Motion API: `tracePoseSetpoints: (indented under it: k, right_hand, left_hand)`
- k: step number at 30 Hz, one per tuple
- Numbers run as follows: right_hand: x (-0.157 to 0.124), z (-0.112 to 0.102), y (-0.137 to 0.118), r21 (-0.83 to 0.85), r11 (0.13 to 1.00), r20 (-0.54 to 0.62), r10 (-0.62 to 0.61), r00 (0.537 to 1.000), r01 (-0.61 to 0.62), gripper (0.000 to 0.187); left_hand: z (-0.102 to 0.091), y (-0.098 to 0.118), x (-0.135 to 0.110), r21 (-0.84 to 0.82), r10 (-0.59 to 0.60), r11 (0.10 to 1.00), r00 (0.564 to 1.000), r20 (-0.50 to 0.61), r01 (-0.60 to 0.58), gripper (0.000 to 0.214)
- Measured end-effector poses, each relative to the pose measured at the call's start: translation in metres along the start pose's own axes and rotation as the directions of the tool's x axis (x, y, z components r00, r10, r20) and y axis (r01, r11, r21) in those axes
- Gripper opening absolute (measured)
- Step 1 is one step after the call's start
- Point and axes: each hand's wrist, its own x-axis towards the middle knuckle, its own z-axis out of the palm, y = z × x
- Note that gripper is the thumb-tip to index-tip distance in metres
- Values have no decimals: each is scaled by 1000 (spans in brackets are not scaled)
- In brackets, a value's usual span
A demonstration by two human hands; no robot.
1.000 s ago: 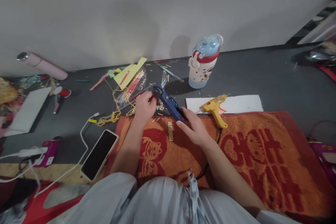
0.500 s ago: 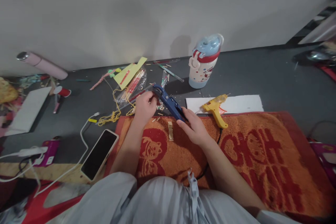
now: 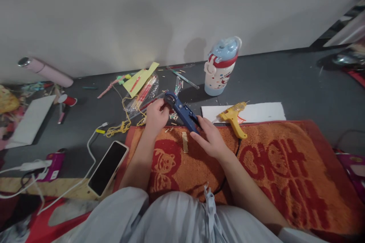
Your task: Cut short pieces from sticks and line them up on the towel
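Grey wall (image 3: 114, 15), dark table (image 3: 273, 79); one towel (image 3: 182, 174) beneath right hand (image 3: 210, 138), clamped on one tool (image 3: 182, 111) slanting to left hand (image 3: 156, 115), curled by its far end (whether pinching, cannot tell). Beyond both, two bottles (image 3: 220, 74); rightward, one glue gun (image 3: 234, 120).

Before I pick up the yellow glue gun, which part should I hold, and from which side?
I would grip the yellow glue gun by its handle, from your side: the handle slants toward you onto the orange towel, while the narrow tip points away to the right. Your right hand should first release the blue tool.
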Motion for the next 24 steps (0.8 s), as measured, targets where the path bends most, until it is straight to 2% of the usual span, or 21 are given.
tracePoseSetpoints:
  k: [4,13,19,24]
  right_hand:
    - [0,-1,0,33,999,-3,5,1000,-5,55]
    - [1,0,1,26,1000,8,5,1000,-5,55]
    - [1,1,2,54,998,0,19,1000,-19,50]
    - [1,2,5,59,998,-15,23,1000,-22,47]
  left_hand:
    - [-1,0,1,34,11,999,1000,4,-11,18]
    - [-7,6,1,242,79,967,997,12,-79,16]
    - [-7,6,0,292,90,952,996,21,-92,15]
    - [-6,6,0,273,74,959,997,16,-75,14]
